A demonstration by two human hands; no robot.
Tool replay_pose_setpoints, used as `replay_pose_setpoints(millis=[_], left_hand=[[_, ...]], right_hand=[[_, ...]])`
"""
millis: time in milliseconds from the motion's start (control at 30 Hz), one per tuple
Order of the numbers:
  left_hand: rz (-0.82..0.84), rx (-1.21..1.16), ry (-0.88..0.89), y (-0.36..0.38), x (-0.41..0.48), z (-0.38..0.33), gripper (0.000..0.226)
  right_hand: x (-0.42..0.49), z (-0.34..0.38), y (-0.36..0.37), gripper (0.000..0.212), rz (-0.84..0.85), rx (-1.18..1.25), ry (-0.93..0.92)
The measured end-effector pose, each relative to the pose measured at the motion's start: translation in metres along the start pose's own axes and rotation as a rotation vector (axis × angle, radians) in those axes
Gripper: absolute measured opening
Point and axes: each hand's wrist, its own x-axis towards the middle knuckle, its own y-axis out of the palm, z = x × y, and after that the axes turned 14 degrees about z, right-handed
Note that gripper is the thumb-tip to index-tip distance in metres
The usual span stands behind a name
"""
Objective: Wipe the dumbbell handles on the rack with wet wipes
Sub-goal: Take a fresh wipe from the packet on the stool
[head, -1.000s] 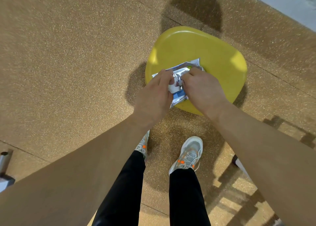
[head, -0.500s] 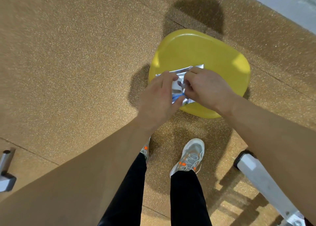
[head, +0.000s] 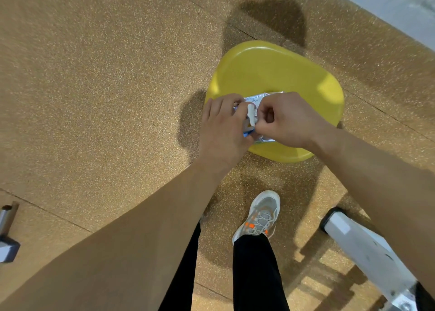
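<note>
Wipes pack (head: 255,100) sits on yellow stool (head: 277,75), both hands close together on it. L hand (head: 223,131) grips pack's left side; R hand (head: 292,120) pinches white strip (head: 251,115) sticking up from pack. Blue print on foil, too blurred to read.

A speckled tan floor (head: 94,75), crossed by thin seams, runs to a pale grey strip (head: 388,2) at the upper right. A glossy yellow stool (head: 270,75) stands on it, casting dark shadows; a white metal frame leg (head: 367,251) rests at lower right.
</note>
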Motion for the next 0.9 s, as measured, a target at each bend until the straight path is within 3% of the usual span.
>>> replay_pose_setpoints(millis=[167,300,700,900], left_hand=[[0.025,-0.012,-0.064,0.002,-0.002,0.001,0.057],[0.027,-0.004,-0.093,0.003,-0.001,-0.002,0.061],[0.02,0.002,-0.113,0.002,-0.002,-0.011,0.058],[0.029,0.046,-0.115,0.003,-0.002,-0.014,0.06]], right_hand=[[-0.008,0.003,-0.005,0.016,-0.008,0.373,0.066],[-0.014,0.0,-0.001,0.02,-0.122,0.497,0.091],[-0.026,-0.002,0.001,0.03,-0.393,1.421,0.202],[-0.041,-0.007,-0.004,0.033,-0.349,1.846,0.174]])
